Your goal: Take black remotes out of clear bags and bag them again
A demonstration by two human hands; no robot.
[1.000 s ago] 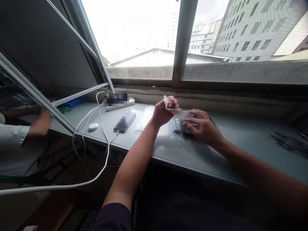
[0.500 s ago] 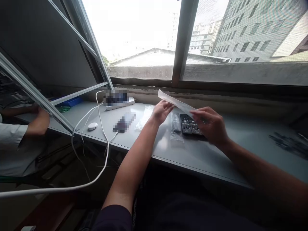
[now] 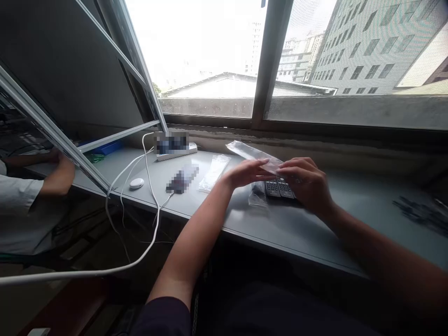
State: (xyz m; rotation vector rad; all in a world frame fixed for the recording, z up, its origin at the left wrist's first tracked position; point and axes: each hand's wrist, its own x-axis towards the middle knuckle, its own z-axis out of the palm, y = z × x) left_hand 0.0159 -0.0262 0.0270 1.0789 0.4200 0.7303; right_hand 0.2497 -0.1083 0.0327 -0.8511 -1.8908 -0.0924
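Note:
A clear plastic bag [image 3: 249,151], long and narrow, is held slanting above the desk. My right hand [image 3: 307,183] pinches its near end between thumb and fingers. Close beside it, my left hand [image 3: 247,172] grips the bag with the thumb on top and the fingers beneath. Under my hands lie black remote controls [image 3: 273,187] side by side, partly covered by the right hand. Left of them rests a dark item in a clear bag [image 3: 258,196], mostly hidden by my left hand. Further left is a pile of clear plastic bags [image 3: 214,172].
A blurred-out device [image 3: 182,179] with a cable and a round white object [image 3: 136,183] lie on the desk's left. Behind is a white power strip [image 3: 177,153]. White cables [image 3: 156,219] hang over the edge. A metal frame [image 3: 63,133] separates a co-worker's arm [image 3: 59,177]. Dark items [image 3: 420,210] lie right.
My left hand has moved right along the bag, closing its fingers on it near my right hand. The bag's far end has dropped a little.

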